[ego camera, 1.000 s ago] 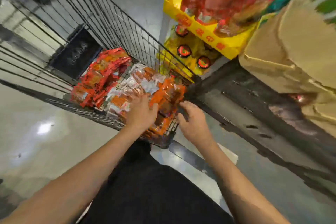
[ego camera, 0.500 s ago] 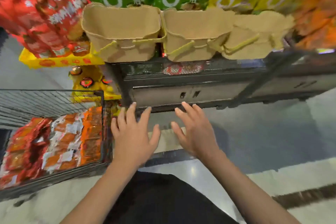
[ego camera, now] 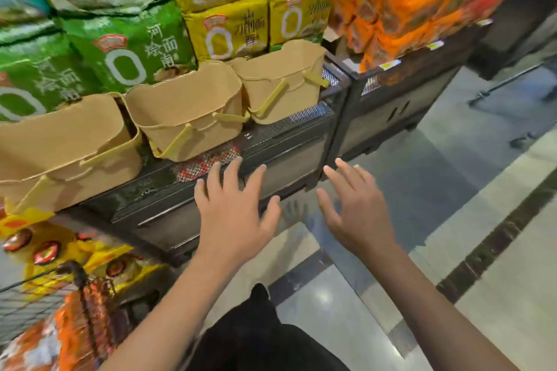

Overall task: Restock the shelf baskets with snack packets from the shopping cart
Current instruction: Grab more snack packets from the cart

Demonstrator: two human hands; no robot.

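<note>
- while both hands hover spread and empty, left hand [ego camera: 233, 214] and right hand [ego camera: 354, 211] face tan plastic handled shelf baskets [ego camera: 187, 111].
- step, by my read: between loads; next calls for orange snack packets [ego camera: 75, 331] from black wire shopping cart [ego camera: 27, 304].

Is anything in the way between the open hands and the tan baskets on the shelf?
Nothing visible. The left hand and right hand are open, in front of the dark shelf; only open air lies up to the middle basket.

Tan baskets [ego camera: 187, 111] sit above the fingers [ego camera: 211, 181] on a black mesh shelf [ego camera: 301, 117]. Behind them, green noodle packs [ego camera: 126, 48] and yellow noodle packs [ego camera: 229, 30] carry white ovals; orange snack packets [ego camera: 60, 340] lie lower left.
</note>
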